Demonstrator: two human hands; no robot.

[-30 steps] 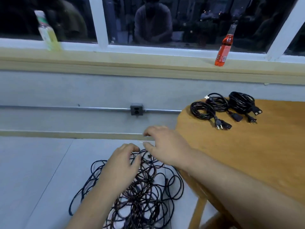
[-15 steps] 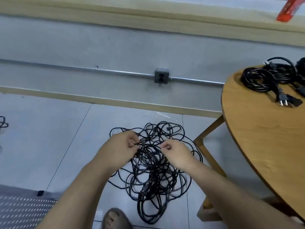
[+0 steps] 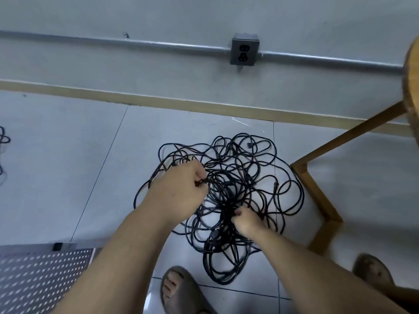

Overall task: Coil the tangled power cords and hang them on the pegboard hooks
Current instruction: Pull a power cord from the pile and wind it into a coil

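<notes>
Deep among tangled power cords point(image 3: 226, 200), left hand point(image 3: 179, 192), right hand point(image 3: 247, 222), seemingly mid-pinch.

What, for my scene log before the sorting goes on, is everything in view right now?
tangled power cords: one pile, black, on the floor tile near the wall
stray cord: one, black, cut off at the left edge
pegboard: one, grey, perforated, lower left corner
wall outlet: one, grey, on the wall above the pile
conduit: one, silver, running along the wall through the outlet
baseboard: one, tan, where wall meets floor
table: one, wooden, right edge, mostly out of frame
slippers: two, grey-brown, on the feet at the bottom
left hand: pinches a cord on the pile's left side
right hand: grips cords lower in the pile
</notes>
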